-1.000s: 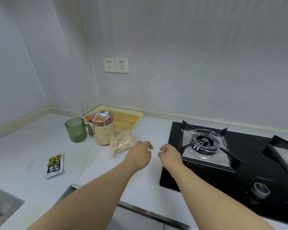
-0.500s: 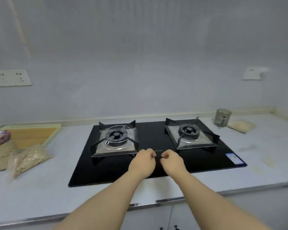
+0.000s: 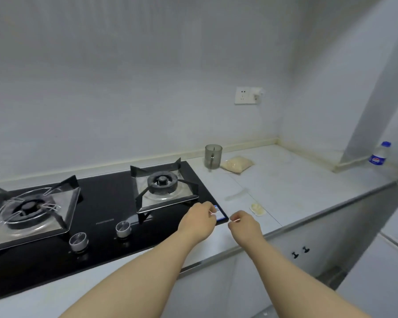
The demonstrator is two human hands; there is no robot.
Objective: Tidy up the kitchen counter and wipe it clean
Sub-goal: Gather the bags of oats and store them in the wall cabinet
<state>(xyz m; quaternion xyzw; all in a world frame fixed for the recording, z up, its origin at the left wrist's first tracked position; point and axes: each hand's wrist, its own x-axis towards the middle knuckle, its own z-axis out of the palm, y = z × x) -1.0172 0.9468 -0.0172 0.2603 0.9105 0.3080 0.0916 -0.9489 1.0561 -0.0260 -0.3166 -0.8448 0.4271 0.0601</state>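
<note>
Both hands reach out over the front right corner of the black hob [image 3: 106,203], close together but not touching. The left hand [image 3: 198,220] has its fingers curled and pinches a pinkish sliver [image 3: 213,212] at the fingertips. The right hand [image 3: 245,223], just beside it over the pale tabletop [image 3: 296,180], is curled the same way and pinches a second sliver [image 3: 234,220]. The slivers are too small to tell what they are or whether they join

The hob carries a left burner [image 3: 29,206] and a right burner [image 3: 162,182], each with a black pan support, and two round metal knobs [image 3: 78,242] sit along its front. To the right of the hob, near the back wall, a grey-green mug [image 3: 213,156] stands upright, and a clear bag of grain [image 3: 237,164] lies just beside it. Nearer the front edge, a small pale packet [image 3: 257,209] lies flat on the tabletop, close to the right hand. A bottle with a blue cap [image 3: 379,154] stands on the ledge at the far right, and a white socket [image 3: 247,95] is on the wall above the mug
</note>
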